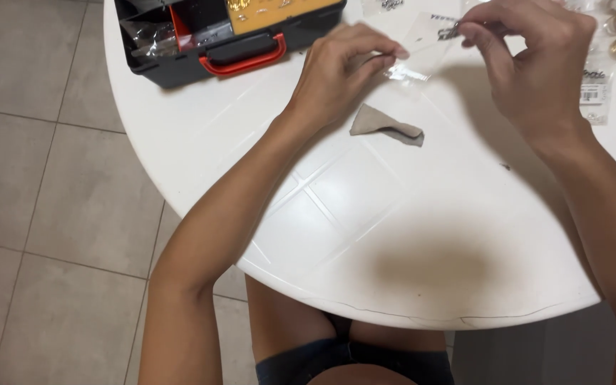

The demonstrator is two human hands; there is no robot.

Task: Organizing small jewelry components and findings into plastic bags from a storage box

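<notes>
Hands work close together over the far edge of the round white plastic worktop (408, 235). Left hand (336, 71) pinches a small clear plastic packet (422, 50) between thumb and forefinger; packet's long axis runs up toward the right hand (529, 64), just beside it. Right hand's fingertips close on a small dark metal piece (450, 31) at the packet's mouth; its form is too small to make out. Grey folded cloth (388, 126) lies nearer. Black toolbox with red handle (229, 36), far left, cut off.
</notes>
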